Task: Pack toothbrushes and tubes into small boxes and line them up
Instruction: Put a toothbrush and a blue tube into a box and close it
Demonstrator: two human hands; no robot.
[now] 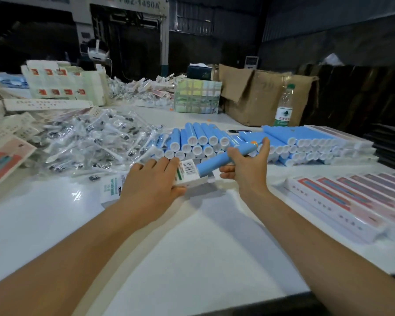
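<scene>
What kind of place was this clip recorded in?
Likely a factory packing station: heaps of clear-wrapped toothbrushes and stacked blue tubes on a white table, rows of filled pink-printed boxes, industrial machinery behind.

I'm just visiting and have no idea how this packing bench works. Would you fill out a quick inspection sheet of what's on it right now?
Surface: white table, glossy, bare in the near middle.
Job's things: blue tube going into a small box; stacked blue tubes; wrapped toothbrushes in a loose heap; packed boxes lined up at right.
Clutter: water bottle; flat box blanks at left; cardboard carton.
Grippers: left hand holds the small box; right hand grips the blue tube.
Cables: nothing seen.
Surroundings: dim workshop, large machine behind.
</scene>
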